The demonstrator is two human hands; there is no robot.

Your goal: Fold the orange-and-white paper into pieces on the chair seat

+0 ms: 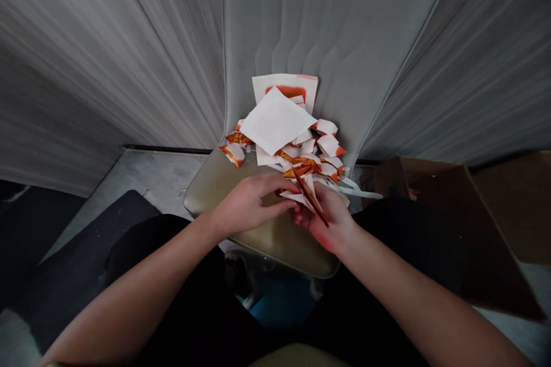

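Between my two hands is a folded piece of paper (307,192), white with orange and gold parts. My left hand (258,200) pinches its left edge with thumb and fingers. My right hand (325,221) is closed around it from below and from the right, some of its fingers hidden behind the paper. Just beyond, several folded white and orange paper pieces (330,146) lie heaped on the chair seat (210,189). A blank white square sheet (278,120) rests on top of the heap, one corner toward me.
Behind the heap, a larger sheet with an orange-red print (260,89) leans at the grey padded chair back (336,28). White strips (359,190) stick out to the right. An open cardboard box (465,229) stands right of my leg. Grey panelled walls (107,57) flank the chair.
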